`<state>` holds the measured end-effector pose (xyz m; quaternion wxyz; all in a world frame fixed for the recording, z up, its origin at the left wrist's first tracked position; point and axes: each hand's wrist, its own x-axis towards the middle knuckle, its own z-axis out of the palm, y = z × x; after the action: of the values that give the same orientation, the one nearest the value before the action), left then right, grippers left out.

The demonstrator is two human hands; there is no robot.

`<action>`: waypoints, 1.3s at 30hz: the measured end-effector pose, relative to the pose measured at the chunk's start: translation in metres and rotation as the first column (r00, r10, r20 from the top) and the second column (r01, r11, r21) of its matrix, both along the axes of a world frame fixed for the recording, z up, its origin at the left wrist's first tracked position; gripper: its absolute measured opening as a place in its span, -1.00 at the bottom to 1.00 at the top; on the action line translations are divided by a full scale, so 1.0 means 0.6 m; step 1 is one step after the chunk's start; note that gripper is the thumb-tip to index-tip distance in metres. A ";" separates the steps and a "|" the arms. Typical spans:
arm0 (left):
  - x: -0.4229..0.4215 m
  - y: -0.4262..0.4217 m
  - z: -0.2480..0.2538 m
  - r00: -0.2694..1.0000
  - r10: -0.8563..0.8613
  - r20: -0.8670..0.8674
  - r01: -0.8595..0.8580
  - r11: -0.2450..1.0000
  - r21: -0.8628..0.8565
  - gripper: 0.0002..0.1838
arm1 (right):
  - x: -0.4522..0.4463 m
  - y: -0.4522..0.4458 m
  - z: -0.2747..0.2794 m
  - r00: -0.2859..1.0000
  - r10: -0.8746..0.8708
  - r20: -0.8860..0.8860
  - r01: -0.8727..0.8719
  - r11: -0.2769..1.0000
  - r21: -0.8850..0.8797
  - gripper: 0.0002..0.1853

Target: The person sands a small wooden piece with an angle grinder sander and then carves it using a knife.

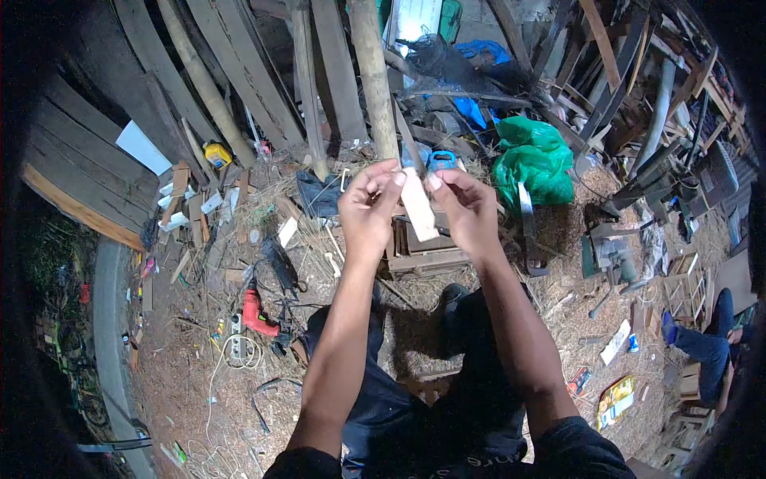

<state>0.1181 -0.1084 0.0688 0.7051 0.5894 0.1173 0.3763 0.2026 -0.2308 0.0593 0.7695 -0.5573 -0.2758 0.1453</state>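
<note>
Wood (418, 207) between left hand (369, 209) and right hand (472, 214), both pinching its far end, near end pointing bodyward.

We stretch our bare forearms (341, 343) toward twelve o'clock, left hand (370, 206) and right hand (472, 214) side by side, thumbs (394, 188) and fingers (377, 171) pinching.

Pale flat wooden strip (417, 206) between left hand (369, 198) and right hand (471, 209); red pistol-shaped drill (257, 314) on the ground (179, 327), left; crumpled green plastic bag (535, 164) beyond, right.
</note>
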 end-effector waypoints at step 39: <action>0.102 0.095 -0.054 0.931 -0.286 -0.228 0.149 0.865 -0.479 -0.58 | 0.114 0.032 -0.486 0.557 0.676 0.482 0.508 0.181 -0.842 -0.52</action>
<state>0.1791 -0.0513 0.0361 0.8360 0.4670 0.2365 0.1648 0.2708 -0.2119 -0.2321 -0.0224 -0.8791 -0.4725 0.0577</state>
